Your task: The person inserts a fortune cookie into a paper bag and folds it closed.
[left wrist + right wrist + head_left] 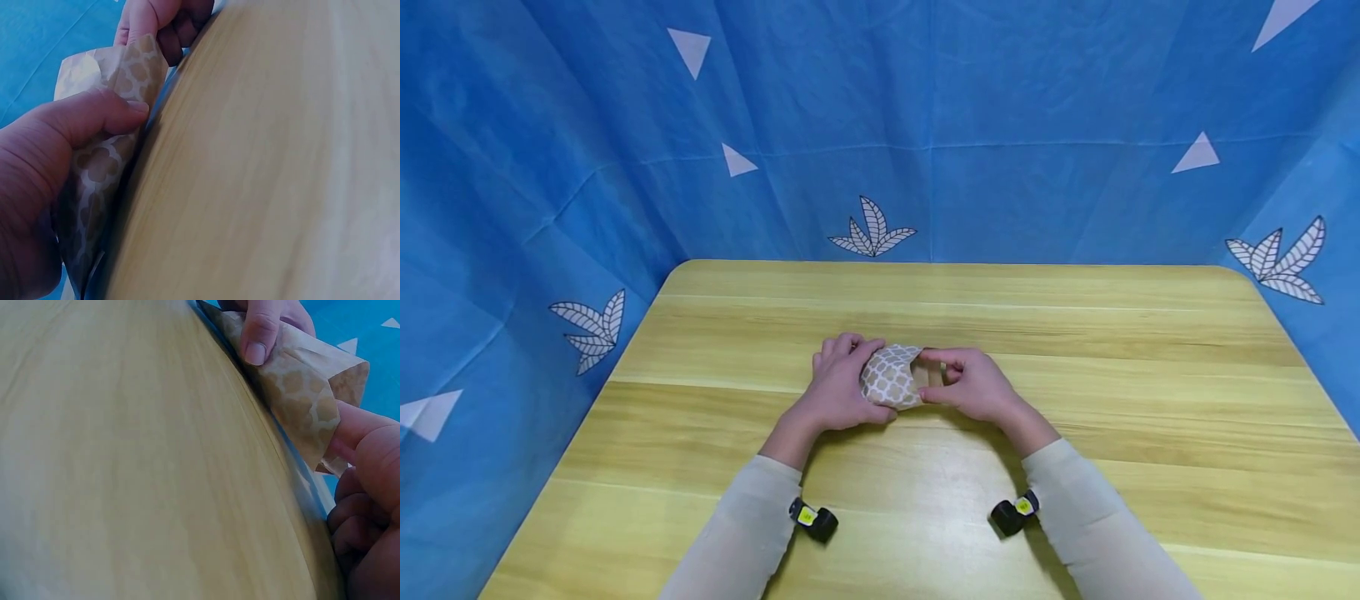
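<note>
A small brown paper bag with a white lattice pattern lies on its side above the table, its mouth facing right. My left hand grips its far-left end, thumb along the near side and fingers behind. In the left wrist view the thumb presses flat on the patterned paper. At the mouth, my right hand holds the rim, index finger at the far edge and thumb at the near edge. The right wrist view shows a digit reaching into the mouth of the bag, with the other fingers curled. The inside is mostly hidden.
A light wood table spreads beneath both hands. Blue curtains with white triangles and leaf prints hang behind it and at the sides. A small black camera is worn on the left wrist, another camera on the right.
</note>
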### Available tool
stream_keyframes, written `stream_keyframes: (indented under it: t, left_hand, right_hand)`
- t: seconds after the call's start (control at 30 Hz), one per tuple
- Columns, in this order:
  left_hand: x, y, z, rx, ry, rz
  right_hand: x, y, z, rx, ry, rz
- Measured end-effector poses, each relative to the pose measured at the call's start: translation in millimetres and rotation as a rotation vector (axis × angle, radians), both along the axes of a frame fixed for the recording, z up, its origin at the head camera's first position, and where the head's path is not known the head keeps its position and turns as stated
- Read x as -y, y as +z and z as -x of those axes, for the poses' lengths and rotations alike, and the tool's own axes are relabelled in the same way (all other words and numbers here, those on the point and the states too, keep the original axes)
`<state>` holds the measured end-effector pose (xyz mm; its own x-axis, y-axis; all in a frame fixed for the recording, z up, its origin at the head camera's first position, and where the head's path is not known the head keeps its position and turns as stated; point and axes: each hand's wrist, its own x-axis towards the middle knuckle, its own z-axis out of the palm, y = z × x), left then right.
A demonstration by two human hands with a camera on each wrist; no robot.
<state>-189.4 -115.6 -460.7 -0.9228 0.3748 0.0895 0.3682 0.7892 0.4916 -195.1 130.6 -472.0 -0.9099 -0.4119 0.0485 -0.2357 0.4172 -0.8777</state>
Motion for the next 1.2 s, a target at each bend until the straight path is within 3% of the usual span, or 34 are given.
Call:
stream_keyframes:
  t: [0.13,0.43,0.6,0.77,0.93,1.2]
  left_hand:
    - [-1.3,1.3,-1.3,-0.009,0.013,0.034]
    - [-0.1,0.2,-4.2,-0.033,0.064,0.114]
    - [2.5,3.4,-7.4,0.007,0.076,0.124]
    - [6.4,11.6,-11.6,0.036,0.112,0.122]
    - [8.3,18.4,-16.9,0.055,0.125,0.072]
    - [5.9,24.8,-25.1,0.141,0.132,-0.056]
  right_hand:
    - [-0.3,0.4,-0.5,-0.007,0.004,-0.005]
    - [-6.1,0.6,0.4,0.078,-0.02,0.078]
    - [-7.8,2.0,-2.1,0.082,-0.086,0.111]
    - [-7.9,10.0,-10.2,0.103,-0.215,0.201]
    - [-8.6,10.4,-14.6,0.105,-0.353,0.24]
    - [-6.1,13.4,-24.7,0.185,-0.414,0.247]
